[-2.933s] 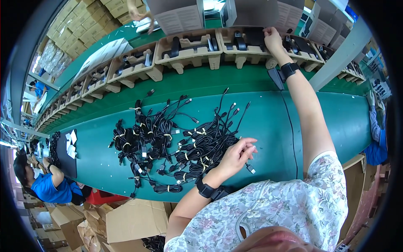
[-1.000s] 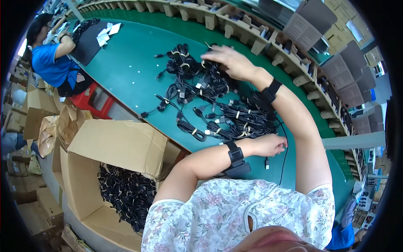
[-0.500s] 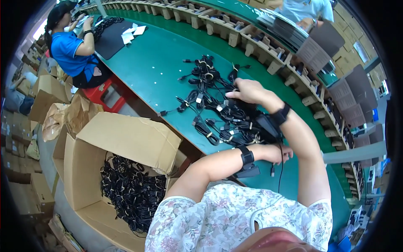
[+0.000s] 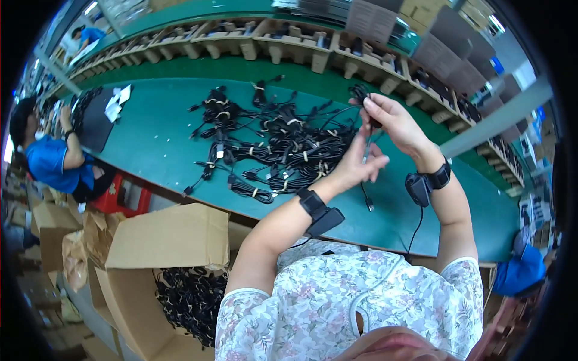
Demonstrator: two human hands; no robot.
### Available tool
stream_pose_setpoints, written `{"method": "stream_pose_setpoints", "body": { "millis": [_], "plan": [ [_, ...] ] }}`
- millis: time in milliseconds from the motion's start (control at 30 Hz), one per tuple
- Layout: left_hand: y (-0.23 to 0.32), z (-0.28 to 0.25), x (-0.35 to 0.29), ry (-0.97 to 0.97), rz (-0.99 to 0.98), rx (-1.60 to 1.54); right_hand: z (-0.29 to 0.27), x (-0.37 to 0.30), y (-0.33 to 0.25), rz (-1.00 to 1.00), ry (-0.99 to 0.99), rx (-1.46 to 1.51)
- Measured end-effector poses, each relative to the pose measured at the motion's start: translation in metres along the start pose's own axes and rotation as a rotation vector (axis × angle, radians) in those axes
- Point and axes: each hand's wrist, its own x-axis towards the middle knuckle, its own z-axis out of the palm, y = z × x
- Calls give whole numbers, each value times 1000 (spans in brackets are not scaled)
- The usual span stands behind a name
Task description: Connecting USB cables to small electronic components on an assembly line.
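Note:
My right hand [image 4: 394, 123] is raised over the green table [image 4: 156, 144] and pinches the top of a black cable [image 4: 366, 180]. My left hand [image 4: 358, 165] grips the same cable just below, and its loose end with a plug dangles down. Both wrists carry black strapped devices. A heap of black cable bundles [image 4: 283, 144], each tied with a pale band, lies on the table just left of my hands.
An open cardboard box [image 4: 162, 265] holding more black cables stands on the floor at my lower left. A person in a blue shirt [image 4: 51, 162] works at the table's left end. Wooden racks [image 4: 289, 42] with parts line the far side.
Both hands have come up off the cable heap and now hold a single cable between them. My view has swung to the right, away from the box.

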Motion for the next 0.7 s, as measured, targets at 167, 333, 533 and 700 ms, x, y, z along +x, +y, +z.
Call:
{"method": "stream_pose_setpoints", "body": {
  "millis": [167,333,533,700],
  "plan": [
    [-2,-12,5,-5,19,-201,-32,-40,15,-66,199,30],
    [-7,-8,-3,-141,289,511,-45,-60,19,-217,498,-99],
    [12,5,9,486,859,1244,-38,-90,9,-110,339,-150],
    [-5,-1,5,12,477,753,-17,-99,31,-148,278,-233]
  ]
}}
